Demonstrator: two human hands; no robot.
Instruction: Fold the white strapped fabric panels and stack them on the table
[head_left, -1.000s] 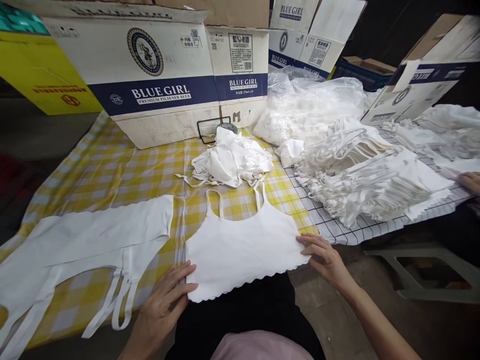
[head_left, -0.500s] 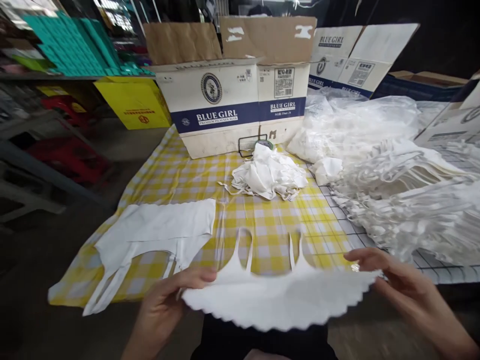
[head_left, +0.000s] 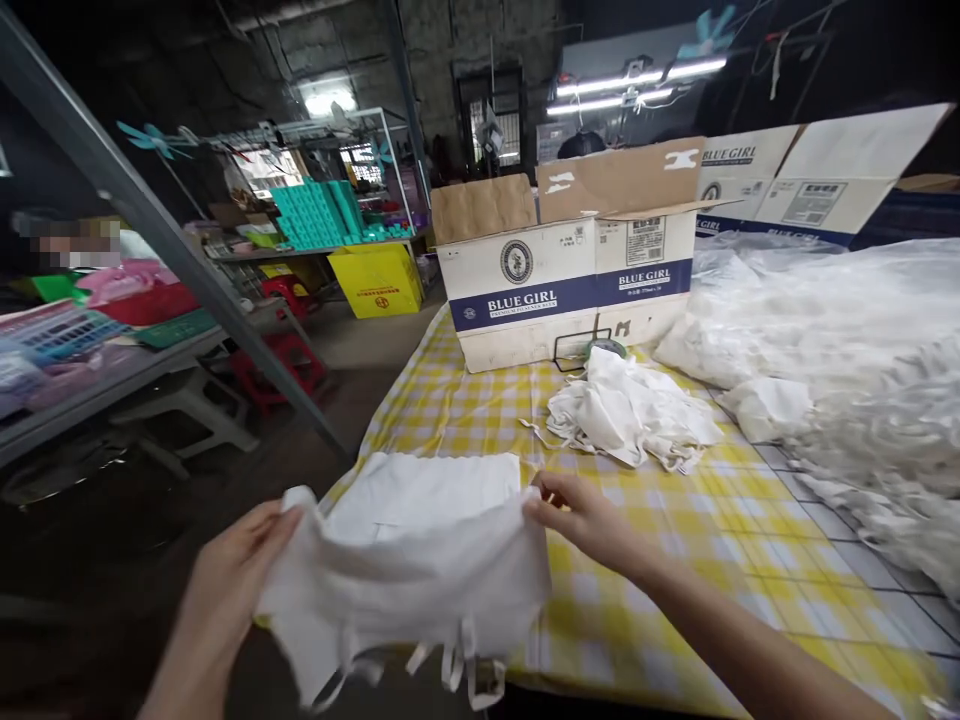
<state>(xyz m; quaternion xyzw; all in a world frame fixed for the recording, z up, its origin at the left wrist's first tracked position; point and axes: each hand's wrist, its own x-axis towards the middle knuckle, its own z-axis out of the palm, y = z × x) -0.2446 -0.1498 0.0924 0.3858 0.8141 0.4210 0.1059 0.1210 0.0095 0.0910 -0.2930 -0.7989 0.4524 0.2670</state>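
A white strappy top (head_left: 420,575) is stretched between my two hands above the table's near edge, its thin straps dangling below and slightly blurred. My left hand (head_left: 244,560) pinches one upper corner of it between thumb and fingers. At the opposite corner, my right hand (head_left: 574,515) is closed on the fabric. Just behind it, another white top (head_left: 442,480) lies flat on the yellow checked cloth (head_left: 600,580), partly hidden by the held one.
A crumpled pile of white garments (head_left: 630,405) lies in front of a Blue Girl carton (head_left: 555,310). Plastic-wrapped white goods (head_left: 840,310) and heaped garments (head_left: 892,450) fill the right side. A metal post (head_left: 187,250) slants at left, near red stools (head_left: 274,370).
Both hands have carried the top leftward, over the flat one. It now hangs with straps down instead of pointing away. The view has swung left and up.
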